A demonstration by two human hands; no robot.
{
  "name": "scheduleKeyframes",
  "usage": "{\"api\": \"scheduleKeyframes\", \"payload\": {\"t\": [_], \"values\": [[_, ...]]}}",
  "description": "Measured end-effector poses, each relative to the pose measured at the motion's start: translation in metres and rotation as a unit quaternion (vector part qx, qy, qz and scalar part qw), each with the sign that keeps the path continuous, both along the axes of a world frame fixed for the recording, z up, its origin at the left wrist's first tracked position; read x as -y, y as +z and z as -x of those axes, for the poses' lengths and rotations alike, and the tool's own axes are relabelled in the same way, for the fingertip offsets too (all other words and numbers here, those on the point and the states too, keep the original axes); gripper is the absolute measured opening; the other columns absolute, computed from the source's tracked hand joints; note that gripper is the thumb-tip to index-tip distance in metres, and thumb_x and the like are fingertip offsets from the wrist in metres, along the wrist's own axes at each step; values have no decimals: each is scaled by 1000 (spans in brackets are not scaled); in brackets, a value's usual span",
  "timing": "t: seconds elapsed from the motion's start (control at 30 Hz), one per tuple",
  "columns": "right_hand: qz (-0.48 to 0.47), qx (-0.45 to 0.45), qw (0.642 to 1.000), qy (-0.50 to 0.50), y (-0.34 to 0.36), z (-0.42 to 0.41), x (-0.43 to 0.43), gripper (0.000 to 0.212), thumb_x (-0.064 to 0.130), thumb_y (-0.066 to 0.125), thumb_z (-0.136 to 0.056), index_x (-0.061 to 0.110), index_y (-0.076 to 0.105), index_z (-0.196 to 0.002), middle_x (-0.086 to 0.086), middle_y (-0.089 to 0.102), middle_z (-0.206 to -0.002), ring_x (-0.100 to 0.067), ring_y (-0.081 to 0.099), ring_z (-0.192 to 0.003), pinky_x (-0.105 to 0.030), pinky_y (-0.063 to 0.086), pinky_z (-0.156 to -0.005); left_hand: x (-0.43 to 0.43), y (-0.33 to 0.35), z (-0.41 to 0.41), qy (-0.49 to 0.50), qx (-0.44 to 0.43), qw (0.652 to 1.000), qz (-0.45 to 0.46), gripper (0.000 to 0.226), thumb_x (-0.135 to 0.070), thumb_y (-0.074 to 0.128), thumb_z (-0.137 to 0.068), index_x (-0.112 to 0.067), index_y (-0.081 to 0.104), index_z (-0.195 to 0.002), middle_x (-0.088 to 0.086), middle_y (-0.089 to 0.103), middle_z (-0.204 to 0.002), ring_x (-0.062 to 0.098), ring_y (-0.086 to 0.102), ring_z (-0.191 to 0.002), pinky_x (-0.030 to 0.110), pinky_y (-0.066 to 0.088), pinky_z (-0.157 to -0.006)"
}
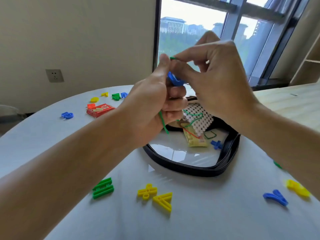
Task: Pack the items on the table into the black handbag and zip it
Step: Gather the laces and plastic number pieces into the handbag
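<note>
The black-rimmed handbag [188, 166] with a clear side lies on the white table [52, 141], below my raised hands. Inside it I see a yellow snack packet [195, 137], a white beaded piece [199, 118], a blue plus shape [216, 144] and a green band [210, 135]. My left hand [152, 110] grips a blue plastic piece [174, 79] and a thin green strip [163, 123] that hangs below the fist. My right hand [216, 80] pinches the strip's upper end [173, 58] between thumb and forefinger.
Plastic letters and signs lie scattered: green [103, 187], yellow [147, 191] [163, 200], blue [276, 197] and yellow [297, 187] near me; blue [67, 115], yellow [94, 99] and green [116, 96] farther left. A red snack packet [100, 110] lies there too. A window is behind.
</note>
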State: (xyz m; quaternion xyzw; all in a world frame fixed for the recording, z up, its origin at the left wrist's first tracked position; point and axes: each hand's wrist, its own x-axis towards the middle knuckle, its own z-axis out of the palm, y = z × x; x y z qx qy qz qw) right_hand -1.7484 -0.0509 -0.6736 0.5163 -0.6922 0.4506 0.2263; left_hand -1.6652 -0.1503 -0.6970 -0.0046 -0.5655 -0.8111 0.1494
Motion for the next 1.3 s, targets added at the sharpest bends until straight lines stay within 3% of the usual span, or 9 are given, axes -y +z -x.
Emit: {"api": "scheduleKeyframes", "payload": {"t": [0.17,0.27,0.33,0.43,0.53,0.63,0.8,1.13,1.3], "values": [[-48,147,985,71,-19,36,-18,40,45,68,-90,32,64,-128,3,48,-76,-2,47,-68,-17,39,-66,2,-8,8,66,14,993,100,36,-40,33,-107,-17,44,-81,-1,13,-69,7,16,-41,24,13,-44],[-127,245,961,-9,-47,55,-42,50,61,78,-74,26,65,-106,11,55,-71,3,53,-57,-18,45,-56,3,-14,25,77,6,979,189,38,-34,32,-108,-13,46,-79,-9,23,-52,4,20,-37,19,18,-39],[-292,217,924,-116,-75,59,-49,58,70,76,-62,26,60,-96,10,62,-79,0,60,-63,-27,49,-58,1,-25,42,83,-9,957,278,39,-28,34,-108,-11,48,-76,-13,30,-46,3,25,-37,18,23,-39],[-456,63,842,-282,-106,55,-37,88,93,55,-57,27,49,-115,-3,62,-112,-26,62,-104,-36,42,-74,-1,-50,68,97,-14,872,479,35,-24,41,-106,-8,54,-78,-11,43,-55,4,38,-47,24,35,-50],[-455,28,837,-303,-109,59,-27,102,96,49,-57,28,46,-133,-7,58,-123,-31,55,-117,-39,38,-79,2,-78,87,77,39,782,618,28,-28,43,-104,-10,57,-87,8,65,-84,24,61,-78,42,49,-74],[-442,39,849,-286,-106,65,-35,88,85,55,-66,22,45,-128,-10,52,-121,-32,50,-120,-41,41,-84,9,-90,94,82,80,722,682,24,-37,41,-103,-17,54,-96,13,65,-98,34,62,-90,42,49,-78],[-463,84,842,-263,-98,80,-51,58,68,67,-72,24,48,-105,-2,49,-101,-30,55,-105,-36,42,-77,9,-102,94,145,28,611,778,19,-38,34,-103,-23,42,-112,12,63,-95,40,62,-80,37,38,-60],[-297,228,905,-202,-104,91,-58,18,22,81,-68,15,67,-76,-5,70,-82,-24,69,-77,-37,59,-68,-13,-100,102,158,-17,758,632,15,-28,45,-102,-28,45,-87,2,64,-87,34,59,-89,45,47,-78],[-146,260,933,-203,-104,98,-50,15,23,78,-76,13,69,-71,-5,73,-70,-23,71,-69,-33,57,-63,-3,-94,122,189,-74,737,645,22,-22,44,-101,-12,61,-109,7,66,-105,33,62,-97,47,48,-83]]}}
